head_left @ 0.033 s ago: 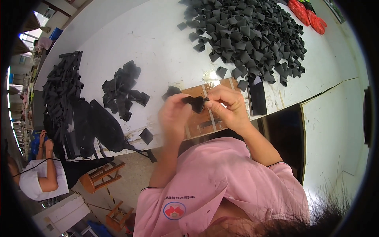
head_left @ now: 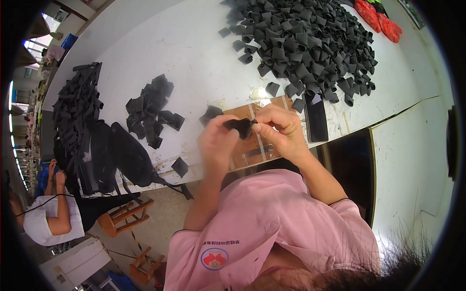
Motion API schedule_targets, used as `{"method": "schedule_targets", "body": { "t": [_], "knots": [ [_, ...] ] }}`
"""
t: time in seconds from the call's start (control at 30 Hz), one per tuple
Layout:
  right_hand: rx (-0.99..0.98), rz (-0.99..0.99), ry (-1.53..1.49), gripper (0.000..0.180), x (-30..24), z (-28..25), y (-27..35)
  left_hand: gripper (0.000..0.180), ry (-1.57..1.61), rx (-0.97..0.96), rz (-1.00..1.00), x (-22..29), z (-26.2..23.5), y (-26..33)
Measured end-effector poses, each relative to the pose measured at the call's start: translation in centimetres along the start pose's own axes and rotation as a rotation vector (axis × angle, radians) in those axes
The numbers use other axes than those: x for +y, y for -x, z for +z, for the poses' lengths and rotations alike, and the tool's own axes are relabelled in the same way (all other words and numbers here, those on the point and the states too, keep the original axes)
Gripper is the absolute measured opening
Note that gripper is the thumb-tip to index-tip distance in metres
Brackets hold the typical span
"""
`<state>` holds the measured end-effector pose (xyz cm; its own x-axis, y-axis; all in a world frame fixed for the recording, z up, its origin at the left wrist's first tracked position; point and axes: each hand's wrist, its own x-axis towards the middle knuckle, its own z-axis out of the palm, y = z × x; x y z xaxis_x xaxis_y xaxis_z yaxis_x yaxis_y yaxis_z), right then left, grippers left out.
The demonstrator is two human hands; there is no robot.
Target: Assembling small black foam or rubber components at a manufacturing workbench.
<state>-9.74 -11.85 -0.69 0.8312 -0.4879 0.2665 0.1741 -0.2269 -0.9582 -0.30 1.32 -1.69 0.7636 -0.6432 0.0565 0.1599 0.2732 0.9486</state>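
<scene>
White table [head_left: 194,58], black piece [head_left: 241,127] between left grip [head_left: 217,139] and right grip [head_left: 281,129], both pinching it

A board [head_left: 239,149] lies on a table [head_left: 184,53], a phone [head_left: 317,119] at right, a heap [head_left: 306,43] behind, a pile [head_left: 148,106] left, strips [head_left: 75,111] farther left.

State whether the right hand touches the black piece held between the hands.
Touching. The head view shows the right hand's thumb and finger pinching the black piece by its edge.
</scene>
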Motion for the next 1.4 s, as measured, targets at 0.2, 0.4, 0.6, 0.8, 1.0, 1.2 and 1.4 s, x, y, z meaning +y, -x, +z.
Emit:
{"method": "schedule_targets", "body": {
  "t": [0.2,0.4,0.6,0.8,1.0,1.2,1.4],
  "knots": [
    [-0.015,0.165,-0.173,0.01,-0.4,0.3,0.2,0.016,0.238,0.062,0.004,0.3,1.2,0.4],
    [0.027,0.219,-0.19,0.009,-1.9,0.6,0.2,0.013,0.149,0.098,0.085,1.7,1.7,0.1],
    [0.26,-0.499,0.359,0.019,-4.4,0.5,0.1,0.013,-0.139,0.092,0.199,3.5,2.4,0.2],
    [0.238,-0.604,0.473,0.019,-5.2,1.6,-0.6,0.013,-0.488,0.02,0.437,4.3,2.8,0.5],
    [0.262,-0.68,0.596,0.023,-5.2,1.7,-0.5,0.013,-0.77,0.002,0.676,4.8,2.9,0.2],
    [0.289,-0.718,0.605,0.023,-5.0,1.7,-0.6,0.017,-0.796,-0.036,0.816,4.4,2.7,0.1],
    [0.292,-0.617,0.486,0.016,-4.9,1.6,-0.3,0.015,-0.668,0.0,0.591,4.4,2.6,0.7]
  ]
}}
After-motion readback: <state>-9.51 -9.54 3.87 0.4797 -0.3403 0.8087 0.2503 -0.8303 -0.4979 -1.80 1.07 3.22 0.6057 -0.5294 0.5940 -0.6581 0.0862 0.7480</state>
